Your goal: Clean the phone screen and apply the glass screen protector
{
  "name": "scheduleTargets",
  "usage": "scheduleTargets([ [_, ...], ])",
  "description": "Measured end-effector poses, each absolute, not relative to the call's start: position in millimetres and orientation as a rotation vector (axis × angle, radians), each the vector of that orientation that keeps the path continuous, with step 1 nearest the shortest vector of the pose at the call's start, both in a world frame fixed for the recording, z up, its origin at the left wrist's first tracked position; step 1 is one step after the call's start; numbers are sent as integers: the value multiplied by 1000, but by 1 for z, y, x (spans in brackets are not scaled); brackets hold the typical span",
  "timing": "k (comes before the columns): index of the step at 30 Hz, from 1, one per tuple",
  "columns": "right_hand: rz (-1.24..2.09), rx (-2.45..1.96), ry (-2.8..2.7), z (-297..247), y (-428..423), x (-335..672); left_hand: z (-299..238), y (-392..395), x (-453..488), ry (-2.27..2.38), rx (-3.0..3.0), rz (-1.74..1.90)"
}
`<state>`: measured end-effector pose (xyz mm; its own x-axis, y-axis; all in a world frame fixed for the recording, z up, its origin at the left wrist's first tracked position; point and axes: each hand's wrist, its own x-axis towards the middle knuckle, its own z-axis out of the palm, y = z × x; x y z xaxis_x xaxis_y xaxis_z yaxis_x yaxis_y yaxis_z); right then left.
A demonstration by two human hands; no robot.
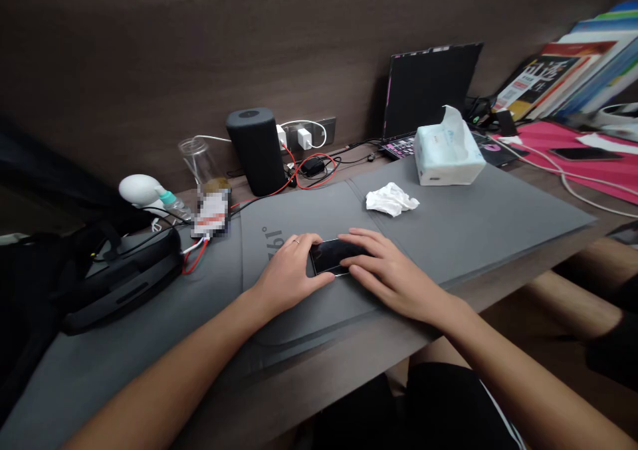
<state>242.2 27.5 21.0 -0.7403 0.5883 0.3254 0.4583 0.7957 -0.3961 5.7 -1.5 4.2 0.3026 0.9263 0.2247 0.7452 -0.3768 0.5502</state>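
A black phone [329, 254] lies flat on the grey desk mat [448, 224], screen up and dark. My left hand [289, 274] grips its left end, thumb along the near edge and fingers curled over the far edge, a ring on one finger. My right hand [386, 270] rests on the phone's right part, fingers stretched out and laid flat over the glass. A crumpled white tissue [391, 199] sits on the mat just beyond the phone.
A tissue pack [446, 151] stands at the back right before a dark laptop [428, 91]. A black cylinder speaker [256, 149], chargers and red cables line the wall. A black bag [119, 280] lies left. Books and a pink mat [573, 151] are far right.
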Motion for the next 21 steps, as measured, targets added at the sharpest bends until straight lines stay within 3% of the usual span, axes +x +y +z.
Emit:
scheduleTargets([
  [9,494,-723,-2610,28,39,206,-1,-1,7,1503,2291,765],
  [21,481,-1012,-2576,28,53,266,3,-2,5,1521,2255,709],
])
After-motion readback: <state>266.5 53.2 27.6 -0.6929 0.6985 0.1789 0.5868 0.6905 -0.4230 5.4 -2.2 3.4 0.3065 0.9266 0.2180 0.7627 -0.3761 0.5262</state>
